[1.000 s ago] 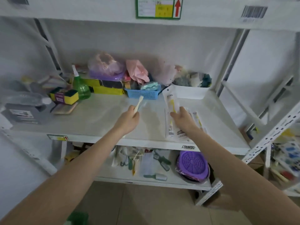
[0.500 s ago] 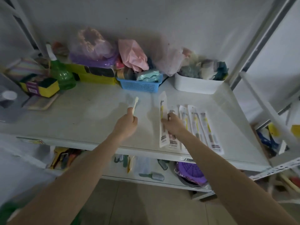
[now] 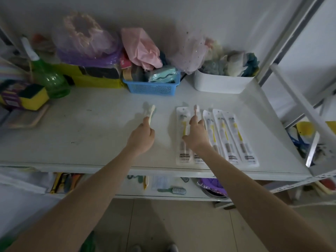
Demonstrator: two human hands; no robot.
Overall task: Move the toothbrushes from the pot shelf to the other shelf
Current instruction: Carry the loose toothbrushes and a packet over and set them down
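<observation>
White painted metal forms the shelf [image 3: 91, 142] that both bare arms reach over. The left hand [image 3: 141, 138] is closed in a fist around the handle of a loose cream plastic toothbrush [image 3: 151, 113], whose head points away toward the back of the shelf, above the board. The right hand [image 3: 197, 134] pinches the neck of a loose toothbrush with a pale pink head [image 3: 195, 109] between thumb and forefinger, the other fingers loosely spread over the packets beneath.

Under and beside that hand lies a row of flat white packets holding yellow-handled toothbrushes [image 3: 232, 135], side by side and lengthwise near the front edge; the leftmost packet [image 3: 182, 135] lies just left of the right hand.

Along the back wall stands a blue perforated plastic basket [image 3: 152, 87], stuffed with a crumpled pink bag and a teal wrapped item. Just right of it sits a white rectangular plastic tub [image 3: 221, 84], filled with grey, cream and dark teal fluffy things. Farther left are a green plastic spray bottle [image 3: 49, 80] and a yellow-and-green sponge pack [image 3: 27, 99].

On the lower shelf [image 3: 163, 196] lie a teal hairbrush [image 3: 172, 190] and a purple round strainer [image 3: 212, 185].
</observation>
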